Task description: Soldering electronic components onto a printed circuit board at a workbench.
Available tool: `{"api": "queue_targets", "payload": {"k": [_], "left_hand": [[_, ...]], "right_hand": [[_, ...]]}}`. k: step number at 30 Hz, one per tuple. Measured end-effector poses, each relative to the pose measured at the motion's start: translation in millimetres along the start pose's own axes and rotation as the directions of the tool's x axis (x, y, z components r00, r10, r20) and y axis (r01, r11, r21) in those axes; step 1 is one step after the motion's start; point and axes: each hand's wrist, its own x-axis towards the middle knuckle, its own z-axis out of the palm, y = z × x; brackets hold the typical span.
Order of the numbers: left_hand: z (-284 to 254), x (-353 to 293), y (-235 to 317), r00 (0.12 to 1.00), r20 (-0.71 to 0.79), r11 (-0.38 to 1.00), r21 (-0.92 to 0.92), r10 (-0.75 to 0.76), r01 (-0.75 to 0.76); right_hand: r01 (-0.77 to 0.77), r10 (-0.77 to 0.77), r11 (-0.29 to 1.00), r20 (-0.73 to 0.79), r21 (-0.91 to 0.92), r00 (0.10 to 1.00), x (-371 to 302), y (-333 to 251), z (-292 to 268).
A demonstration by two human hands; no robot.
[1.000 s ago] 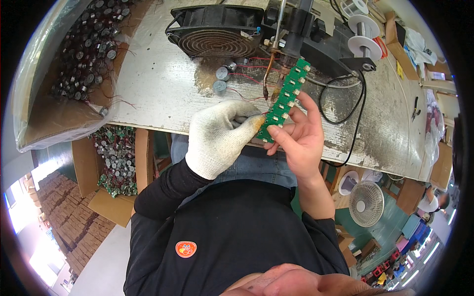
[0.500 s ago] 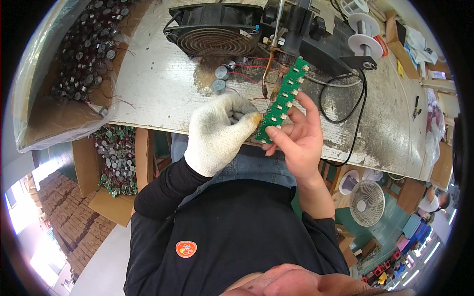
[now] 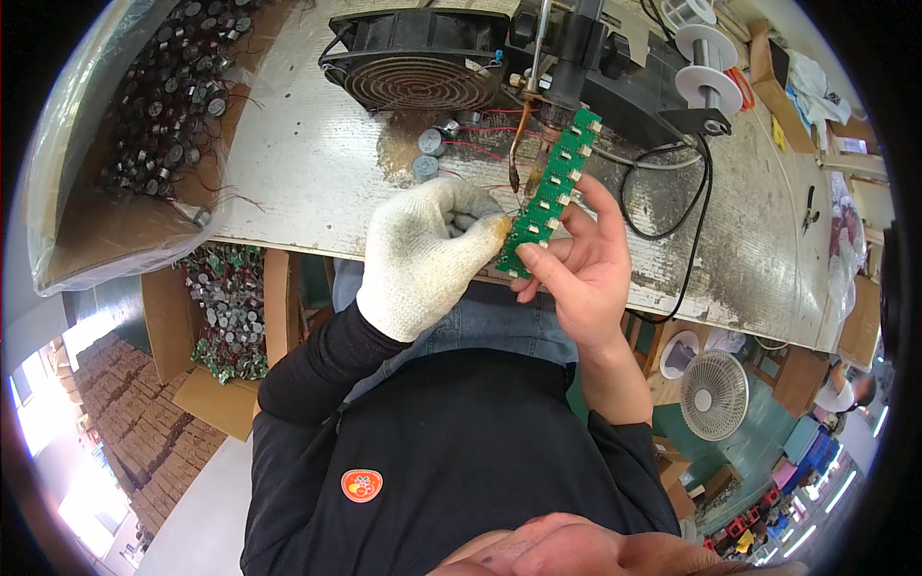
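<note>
My right hand (image 3: 584, 259), bare, grips the lower end of a long green circuit board (image 3: 549, 197) between thumb and fingers. White connectors line the board's right edge, and it is tilted with its far end to the right. My left hand (image 3: 427, 254), in a white knit glove stained at the thumb tip, is pinched closed at the board's lower left edge. A thin wire (image 3: 512, 213) shows at its fingertips; the glove hides most of it. Just beyond, the soldering iron tip (image 3: 515, 178) points down, close to the board's left side.
Small round motors (image 3: 430, 142) with red wires lie beyond my left hand. Behind them stands a black fan (image 3: 418, 82). A solder spool (image 3: 711, 72) and black cable (image 3: 706, 182) are at right. A plastic-lined box of motors (image 3: 163, 125) sits at left, above a carton (image 3: 226, 317).
The red wires near the soldering iron have shifted slightly. My gloved left hand has moved a little to the left at the wrist; the board has barely moved.
</note>
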Motion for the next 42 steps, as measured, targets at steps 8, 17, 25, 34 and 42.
{"api": "queue_targets", "payload": {"k": [8,17,25,34,42], "left_hand": [[1.4,-0.7,-4.6,1.000,0.020,0.999,0.024,-0.024,0.023],[-1.8,3.1,-4.7,0.999,0.013,0.999,-0.020,-0.040,0.040],[-42.7,3.3,-20.1,0.829,0.123,0.629,0.593,0.545,-0.502],[-115.0,-26.5,-19.7,0.760,-0.269,0.526,0.843,0.592,-0.112],[-187.4,-21.4,-0.8,0.902,-0.104,0.014,0.994,0.420,0.108]], "right_hand": [[-0.017,0.017,1.000,-0.016,0.000,1.000,-3.2,5.2,-3.6],[-0.014,0.014,1.000,-0.024,-0.005,1.000,0.1,4.7,-0.5],[-0.067,0.063,0.997,-0.101,-0.035,0.993,5.1,1.4,-0.3],[0.001,-0.020,0.989,-0.123,-0.149,0.992,5.2,5.8,-9.1],[0.010,-0.028,0.987,-0.112,-0.162,0.993,7.8,8.3,-6.1]]}}
